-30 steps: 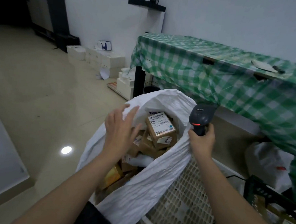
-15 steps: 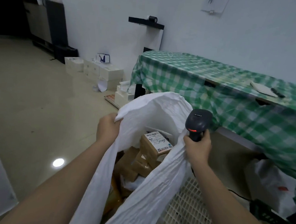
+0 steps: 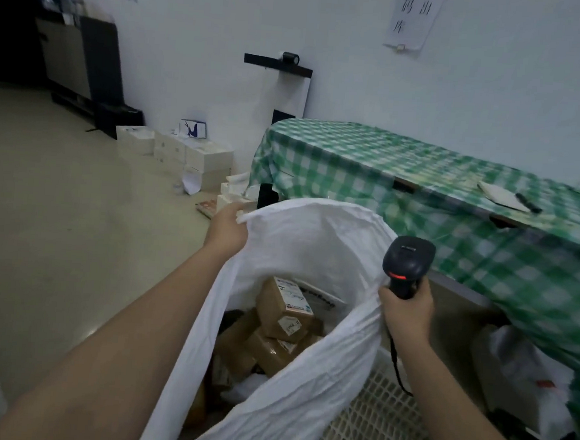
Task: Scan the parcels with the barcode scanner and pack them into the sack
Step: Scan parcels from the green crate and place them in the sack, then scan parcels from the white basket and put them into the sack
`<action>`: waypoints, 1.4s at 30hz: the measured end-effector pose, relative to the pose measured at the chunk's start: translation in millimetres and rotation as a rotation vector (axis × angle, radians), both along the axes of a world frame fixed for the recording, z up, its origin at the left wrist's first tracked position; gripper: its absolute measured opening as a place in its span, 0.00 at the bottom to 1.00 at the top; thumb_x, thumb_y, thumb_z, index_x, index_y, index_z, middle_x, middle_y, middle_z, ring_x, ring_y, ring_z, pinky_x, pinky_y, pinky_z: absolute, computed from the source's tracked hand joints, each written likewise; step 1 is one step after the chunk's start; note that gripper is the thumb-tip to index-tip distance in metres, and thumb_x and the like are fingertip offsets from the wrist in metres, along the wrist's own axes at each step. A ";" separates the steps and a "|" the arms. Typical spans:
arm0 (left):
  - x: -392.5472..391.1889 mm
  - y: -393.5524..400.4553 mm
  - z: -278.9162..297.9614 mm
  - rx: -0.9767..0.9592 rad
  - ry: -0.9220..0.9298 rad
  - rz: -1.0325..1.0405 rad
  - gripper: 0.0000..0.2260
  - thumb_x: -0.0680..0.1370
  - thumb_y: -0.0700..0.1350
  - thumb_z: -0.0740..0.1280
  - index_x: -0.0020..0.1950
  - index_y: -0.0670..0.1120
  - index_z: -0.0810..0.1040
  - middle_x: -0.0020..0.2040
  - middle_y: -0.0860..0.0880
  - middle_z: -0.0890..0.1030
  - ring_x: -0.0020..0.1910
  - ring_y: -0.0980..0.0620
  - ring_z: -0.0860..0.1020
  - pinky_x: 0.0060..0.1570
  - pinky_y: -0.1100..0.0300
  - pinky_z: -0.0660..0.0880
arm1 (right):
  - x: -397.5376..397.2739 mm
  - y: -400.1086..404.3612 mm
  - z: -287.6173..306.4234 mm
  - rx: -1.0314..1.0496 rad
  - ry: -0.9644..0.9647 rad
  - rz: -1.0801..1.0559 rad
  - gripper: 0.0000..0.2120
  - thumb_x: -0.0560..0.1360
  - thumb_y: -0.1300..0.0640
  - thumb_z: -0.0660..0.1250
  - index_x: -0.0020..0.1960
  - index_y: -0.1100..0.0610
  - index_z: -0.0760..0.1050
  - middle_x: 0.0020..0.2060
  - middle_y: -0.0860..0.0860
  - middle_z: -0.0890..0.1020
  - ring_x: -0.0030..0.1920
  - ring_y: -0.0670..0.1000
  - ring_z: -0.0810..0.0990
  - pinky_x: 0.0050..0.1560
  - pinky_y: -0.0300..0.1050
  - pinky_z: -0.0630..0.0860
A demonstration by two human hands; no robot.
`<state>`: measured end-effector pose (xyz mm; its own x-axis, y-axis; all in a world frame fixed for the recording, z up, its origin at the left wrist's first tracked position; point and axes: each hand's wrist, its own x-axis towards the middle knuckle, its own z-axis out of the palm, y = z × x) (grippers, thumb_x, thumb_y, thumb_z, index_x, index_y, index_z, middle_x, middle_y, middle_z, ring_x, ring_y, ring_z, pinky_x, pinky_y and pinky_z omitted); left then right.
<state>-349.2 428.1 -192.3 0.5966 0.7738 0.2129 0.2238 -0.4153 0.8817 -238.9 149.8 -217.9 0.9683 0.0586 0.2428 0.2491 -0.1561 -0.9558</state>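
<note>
Wall papers: small sheets at upper left of the frame, blurred, nothing legible.
White boxes (image 3: 175, 150): stacked on the floor left of centre against the wall; a blue-and-white carton on top carries a dark graphic, text too small to read.
Left hand (image 3: 228, 229): left of centre; fingers curled round the left rim of the sack, pinching the cloth and lifting it up and outward.
Sack (image 3: 314, 242): white woven cloth, centre of the frame; mouth spread open between the two hands, opening facing up toward the camera; long axis runs from the mouth down toward the lower centre.
Parcels (image 3: 284, 308): brown cartons piled inside the sack, below and between the hands, lower than both rims. The top carton lies tilted, its long axis running from upper left to lower right, white shipping label facing up; printing on the label is not legible. A second label on its near side shows a diamond mark only.
Key relation: the pile sits roughly midway between the hands, slightly nearer the right hand; access is from above, straight down through the mouth.
Wall notice (image 3: 414, 17): upper right of centre; large handwritten characters, too blurred to read with certainty.
Barcode scanner (image 3: 407, 262): black, upright, head above the fist, red band lit on the head; small marking on top unreadable; cable hangs below the wrist.
Right hand (image 3: 407, 312): right of centre; closed round the scanner handle, with the right rim of the sack caught at the same fist.
Table (image 3: 456, 183): green-checked cloth, right of the frame.
</note>
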 end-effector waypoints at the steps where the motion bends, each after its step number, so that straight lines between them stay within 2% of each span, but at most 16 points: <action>1: -5.4 -1.9 -5.3 -0.034 0.001 -0.001 0.17 0.79 0.40 0.62 0.69 0.43 0.71 0.66 0.43 0.75 0.63 0.43 0.74 0.57 0.57 0.69 | -2.5 -9.3 -3.9 0.013 0.017 -0.030 0.19 0.69 0.69 0.69 0.58 0.57 0.74 0.47 0.54 0.79 0.49 0.54 0.78 0.48 0.45 0.68; 3: -14.5 -4.6 -9.9 -0.044 0.004 0.005 0.19 0.79 0.42 0.63 0.71 0.46 0.69 0.67 0.44 0.75 0.63 0.43 0.74 0.57 0.56 0.70 | -5.4 -28.7 -8.3 0.027 0.031 -0.091 0.18 0.69 0.69 0.69 0.57 0.57 0.74 0.48 0.56 0.80 0.49 0.54 0.77 0.49 0.45 0.68; 8: -32.9 -29.3 -5.9 -0.029 0.030 -0.013 0.20 0.79 0.40 0.62 0.72 0.46 0.68 0.64 0.42 0.76 0.59 0.44 0.75 0.50 0.58 0.70 | -12.0 -75.9 -18.9 0.027 0.048 -0.222 0.24 0.69 0.68 0.70 0.64 0.60 0.73 0.54 0.59 0.80 0.54 0.56 0.78 0.52 0.45 0.68; 12: -47.1 -75.0 -1.8 0.104 0.063 -0.035 0.23 0.78 0.37 0.63 0.73 0.44 0.65 0.71 0.43 0.69 0.69 0.43 0.68 0.60 0.57 0.66 | -32.9 -100.1 -24.6 -0.083 0.099 -0.128 0.18 0.70 0.67 0.70 0.58 0.58 0.73 0.49 0.57 0.79 0.53 0.57 0.78 0.50 0.46 0.69; 14: -54.1 -97.7 -1.7 0.285 0.120 0.005 0.25 0.78 0.38 0.64 0.75 0.45 0.63 0.75 0.43 0.63 0.74 0.44 0.59 0.69 0.50 0.58 | -45.2 -113.7 -27.3 -0.150 0.099 -0.076 0.15 0.70 0.65 0.70 0.53 0.54 0.72 0.46 0.54 0.78 0.50 0.57 0.77 0.49 0.48 0.70; 16: -61.1 -121.8 -3.5 0.404 0.104 0.019 0.25 0.78 0.39 0.64 0.75 0.47 0.63 0.77 0.43 0.57 0.77 0.44 0.52 0.73 0.45 0.49 | -57.2 -131.6 -29.4 -0.239 0.079 -0.047 0.13 0.70 0.62 0.70 0.52 0.51 0.73 0.45 0.53 0.79 0.48 0.58 0.77 0.48 0.49 0.71; 18: -67.8 -150.5 -5.9 0.484 0.025 -0.026 0.24 0.77 0.38 0.64 0.72 0.48 0.66 0.77 0.41 0.56 0.77 0.42 0.50 0.74 0.45 0.47 | -68.5 -153.0 -30.6 -0.343 0.044 -0.004 0.12 0.70 0.60 0.70 0.51 0.50 0.74 0.42 0.53 0.80 0.45 0.58 0.77 0.45 0.50 0.72; 20: -73.2 -182.5 -11.9 0.532 -0.033 -0.094 0.21 0.76 0.38 0.65 0.69 0.49 0.70 0.75 0.43 0.58 0.75 0.43 0.53 0.73 0.47 0.51 | -79.0 -177.3 -32.6 -0.442 0.010 0.075 0.10 0.70 0.60 0.69 0.48 0.50 0.73 0.38 0.52 0.80 0.40 0.57 0.77 0.42 0.51 0.72; 22: -74.9 -216.6 -21.3 0.516 -0.036 -0.195 0.20 0.76 0.38 0.64 0.68 0.49 0.71 0.74 0.44 0.60 0.73 0.44 0.56 0.71 0.49 0.55 | -89.0 -204.8 -36.5 -0.546 -0.019 0.146 0.10 0.69 0.60 0.69 0.48 0.52 0.71 0.36 0.52 0.79 0.38 0.56 0.77 0.38 0.50 0.71; 25: -71.4 -265.4 -40.1 0.464 0.001 -0.363 0.18 0.77 0.38 0.63 0.67 0.48 0.72 0.72 0.45 0.63 0.72 0.45 0.59 0.69 0.52 0.59 | -100.9 -244.0 -45.5 -0.692 -0.020 0.228 0.14 0.69 0.57 0.71 0.50 0.50 0.70 0.39 0.50 0.79 0.40 0.54 0.78 0.39 0.50 0.72; 27: -65.9 -298.5 -55.2 0.455 0.057 -0.457 0.17 0.78 0.40 0.63 0.68 0.47 0.72 0.70 0.46 0.66 0.70 0.45 0.62 0.68 0.55 0.59 | -107.6 -272.2 -52.7 -0.797 -0.024 0.263 0.14 0.68 0.55 0.73 0.46 0.45 0.68 0.40 0.47 0.78 0.41 0.53 0.78 0.40 0.49 0.72; 29: -61.8 -328.4 -71.1 0.426 0.100 -0.551 0.17 0.79 0.40 0.63 0.67 0.47 0.72 0.68 0.47 0.68 0.67 0.46 0.65 0.66 0.57 0.61 | -112.6 -299.7 -62.4 -0.895 -0.069 0.317 0.14 0.69 0.55 0.73 0.43 0.46 0.68 0.40 0.48 0.78 0.43 0.54 0.78 0.39 0.48 0.71; 32: -50.1 -371.2 -99.6 0.397 0.139 -0.693 0.17 0.77 0.38 0.63 0.65 0.49 0.74 0.65 0.48 0.72 0.65 0.48 0.69 0.63 0.61 0.63 | -114.4 -346.4 -85.8 -1.010 -0.159 0.343 0.11 0.69 0.56 0.74 0.49 0.53 0.76 0.46 0.52 0.82 0.48 0.55 0.79 0.39 0.45 0.67; 35: -30.8 -405.7 -126.9 0.340 0.220 -0.779 0.15 0.79 0.40 0.64 0.65 0.49 0.75 0.64 0.49 0.73 0.62 0.50 0.72 0.61 0.60 0.68 | -106.2 -390.3 -115.9 -1.114 -0.184 0.333 0.16 0.70 0.56 0.73 0.57 0.56 0.78 0.51 0.54 0.82 0.53 0.56 0.79 0.44 0.45 0.68; 38: -6.8 -433.7 -155.2 0.282 0.315 -0.861 0.15 0.79 0.42 0.64 0.66 0.48 0.74 0.66 0.49 0.72 0.65 0.50 0.71 0.63 0.61 0.66 | -91.4 -423.8 -142.9 -1.129 -0.160 0.284 0.20 0.70 0.56 0.73 0.61 0.55 0.78 0.51 0.54 0.83 0.53 0.57 0.79 0.47 0.48 0.71; 42: 19.9 -467.8 -198.3 0.220 0.430 -0.939 0.15 0.80 0.42 0.64 0.66 0.45 0.74 0.67 0.45 0.73 0.66 0.48 0.71 0.63 0.61 0.66 | -65.1 -448.0 -170.7 -1.103 -0.103 0.212 0.15 0.69 0.56 0.73 0.55 0.55 0.78 0.47 0.54 0.83 0.50 0.59 0.80 0.45 0.51 0.73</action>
<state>-329.3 -39.7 -390.6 0.9946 -0.0676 -0.0793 0.0056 -0.7254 0.6883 -303.9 -298.2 -388.6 0.8916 0.4515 0.0348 0.4408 -0.8478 -0.2948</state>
